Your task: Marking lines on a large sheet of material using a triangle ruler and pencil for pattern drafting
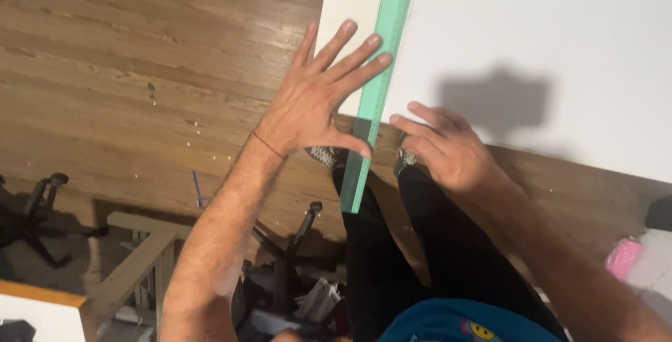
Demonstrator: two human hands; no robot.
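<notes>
Green ruler [378, 83] lies along the edge of a large white board [546, 55] on the wooden floor [140, 69]; we press it flat with our left hand [315, 100], fingers spread wide, grasping nothing, while our right hand [444, 146] rests loosely curled just beside it on the board's edge

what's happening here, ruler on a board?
A person stands over a large white board lying on the wooden floor. The left hand is spread flat, fingers pressing a long green ruler against the board. The ruler runs along the board and sticks out past its near edge. The right hand rests at the board's near edge, just right of the ruler, fingers curled; whether it holds anything cannot be told. A blue pen lies on the floor to the left.
</notes>
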